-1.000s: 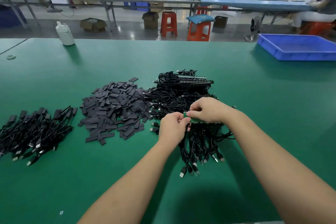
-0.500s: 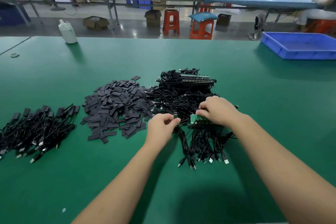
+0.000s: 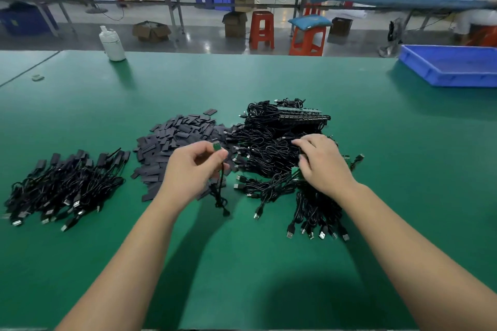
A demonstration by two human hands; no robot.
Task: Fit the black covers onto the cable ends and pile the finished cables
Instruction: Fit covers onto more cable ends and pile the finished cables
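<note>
The left hand [image 3: 195, 166] pinched a bare cable [image 3: 221, 191] while the right hand [image 3: 321, 162], fingers loosely spread, rested on the cable heap [image 3: 271, 145] at three o'clock.

Black cables [image 3: 271, 148], dark grey covers [image 3: 177, 137], green table [image 3: 242, 80], blue tray [image 3: 457, 72].

The right hand [image 3: 324, 162] covers the middle of the heap of unfinished cables [image 3: 271, 148], so only corners of the green boards [image 3: 295, 172] beneath its palm show, and whether its fingers grip anything cannot be told. The left hand [image 3: 192, 169] is slightly blurred; its fingers hide most of the small green cable end [image 3: 216, 147] it pinches, and the hanging cable [image 3: 221, 196] smears below. The blue tray [image 3: 451, 72] is cut by the right edge. Both forearms leave the bottom edge. The small object [image 3: 37, 77] far left on the bench [image 3: 242, 263] is too tiny to identify.
</note>
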